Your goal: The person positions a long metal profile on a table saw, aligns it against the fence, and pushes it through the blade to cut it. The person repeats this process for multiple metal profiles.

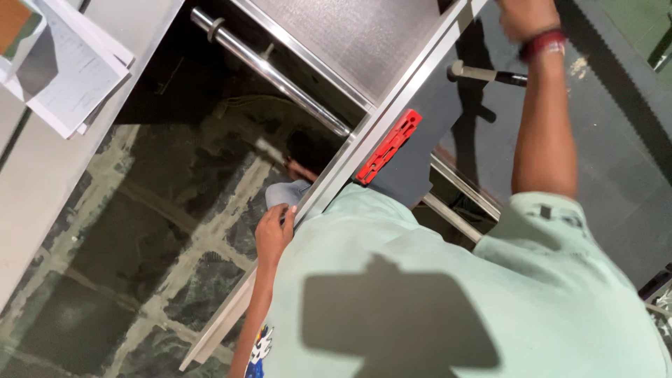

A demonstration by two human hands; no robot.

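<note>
Left hand (274, 231) curls closed around the pale panel's (392, 115) lower edge, near the red clamp (389, 145). Right hand (526, 15), at the top edge, grips a hammer (483, 73); its fingers are hidden.

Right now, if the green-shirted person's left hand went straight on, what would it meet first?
Probably the grey-blue bundle just past the left hand, beside the panel edge it touches; depth unclear.

Pale cabinet panel (392, 115), edge-on and slanted, red bracket (389, 145) seemingly fixed on it.
</note>
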